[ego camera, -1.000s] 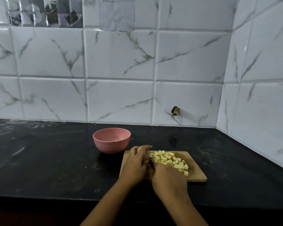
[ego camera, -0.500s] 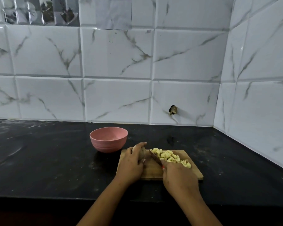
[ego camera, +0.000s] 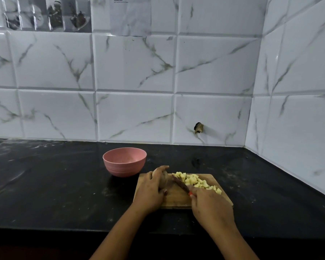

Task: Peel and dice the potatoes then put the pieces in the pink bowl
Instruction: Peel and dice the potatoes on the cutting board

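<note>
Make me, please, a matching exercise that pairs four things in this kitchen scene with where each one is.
Things:
1. bowl
2. whole potato
3. potato cubes
4. knife

Places:
a. gripped by the right hand
b. heaped on the right part of the cutting board
c. on the counter, behind and to the left of the board
d. held on the board by the left hand

Pairs: 1-c, 2-d, 3-b, 4-a
</note>
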